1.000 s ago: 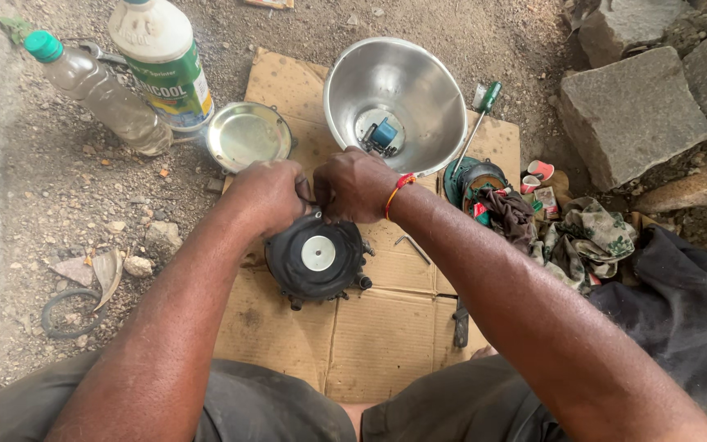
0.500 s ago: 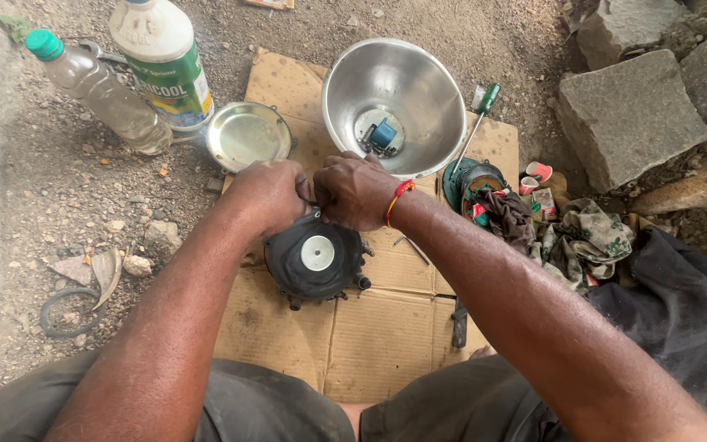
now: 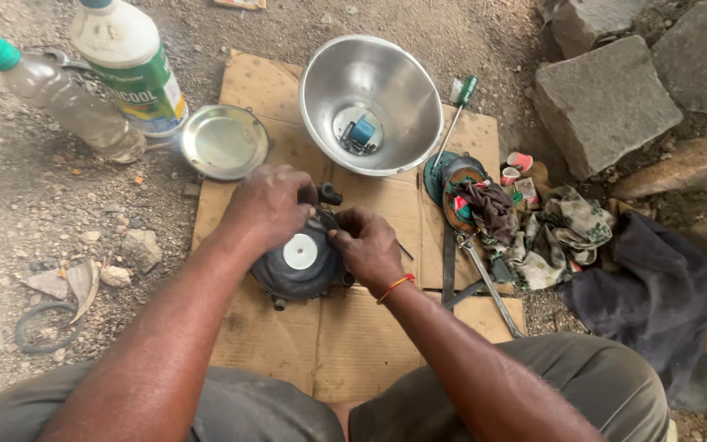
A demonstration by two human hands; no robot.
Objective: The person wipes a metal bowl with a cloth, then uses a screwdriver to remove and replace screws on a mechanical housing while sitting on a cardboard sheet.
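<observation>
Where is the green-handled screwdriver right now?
In the head view, the green-handled screwdriver lies on the cardboard, right of the steel bowl, its tip pointing toward the pile of rags.

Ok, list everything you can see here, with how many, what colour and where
Round part: one, black with a white centre disc, on the cardboard, under both hands
Cardboard: one, brown, flat on the ground
Bowl: one, silver, far edge of the cardboard, small bits inside
Lid: one, silver, left of the bowl
Bottles: two, one white, one clear, top left
Screwdriver: one, green handle, right of the bowl
Rags: pile, mixed colours, right
Stones: several, grey, top right
Left hand: on the part's far rim
Right hand: on its right edge
</observation>
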